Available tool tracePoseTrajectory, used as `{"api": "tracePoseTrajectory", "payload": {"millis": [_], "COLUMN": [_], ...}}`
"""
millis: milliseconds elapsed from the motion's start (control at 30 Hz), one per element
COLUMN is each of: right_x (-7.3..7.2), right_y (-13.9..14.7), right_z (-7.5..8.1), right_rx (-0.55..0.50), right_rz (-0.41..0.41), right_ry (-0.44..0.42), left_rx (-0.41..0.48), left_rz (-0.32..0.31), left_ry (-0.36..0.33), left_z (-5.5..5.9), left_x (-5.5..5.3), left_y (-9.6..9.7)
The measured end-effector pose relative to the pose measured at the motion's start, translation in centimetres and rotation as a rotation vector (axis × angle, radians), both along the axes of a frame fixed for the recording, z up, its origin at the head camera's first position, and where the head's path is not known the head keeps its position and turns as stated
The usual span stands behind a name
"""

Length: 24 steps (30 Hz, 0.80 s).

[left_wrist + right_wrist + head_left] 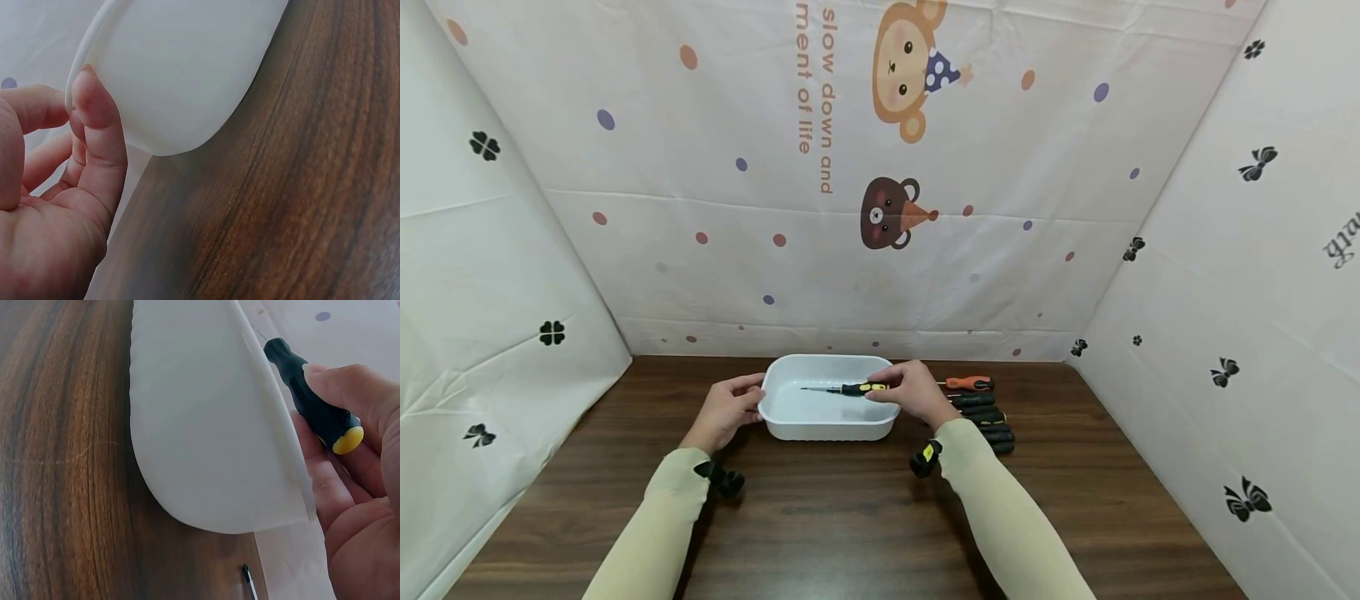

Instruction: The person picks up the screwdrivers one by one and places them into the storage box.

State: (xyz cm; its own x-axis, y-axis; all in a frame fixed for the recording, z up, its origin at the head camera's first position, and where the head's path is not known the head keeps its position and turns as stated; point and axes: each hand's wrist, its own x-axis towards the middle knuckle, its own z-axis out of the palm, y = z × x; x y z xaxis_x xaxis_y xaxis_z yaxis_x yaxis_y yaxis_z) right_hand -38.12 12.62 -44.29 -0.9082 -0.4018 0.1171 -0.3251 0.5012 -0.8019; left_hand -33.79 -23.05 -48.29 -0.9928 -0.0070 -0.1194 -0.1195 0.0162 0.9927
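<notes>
A white plastic tub [829,429] stands toward the back of the brown table. At its left end my left hand [727,408] pinches the rim; in the left wrist view the thumb [97,103] and fingers lie on either side of that edge. My right hand [915,392] holds a screwdriver [853,389] by its black and yellow handle, over the tub's right part. The thin shaft points left across the inside of the tub. From the right wrist, the dark handle [312,394] with its yellow end shows between thumb and fingers, just beyond the tub's wall.
Right of the tub, several dark-handled screwdrivers [979,400] lie in a row, partly behind my right wrist. An orange-handled screwdriver [968,383] lies at the far end of that row. White printed cloth [820,275] stands behind the table and along both sides.
</notes>
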Motion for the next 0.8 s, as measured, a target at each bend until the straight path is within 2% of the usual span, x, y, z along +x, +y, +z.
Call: {"api": "tracePoseTrajectory", "payload": {"millis": [233, 800], "right_x": [-0.2, -1.1], "right_y": [-0.9, -2.8], "right_z": [0.3, 0.5], "right_rx": [0.057, 0.161], "right_rz": [0.018, 0.036], "right_ry": [0.009, 0.078], "left_rx": [-0.028, -0.033], "left_rz": [0.019, 0.025], "left_ry": [0.019, 0.003], "left_z": [-0.6, -0.5], "left_x": [-0.2, -0.2], "left_y": [0.1, 0.1]}}
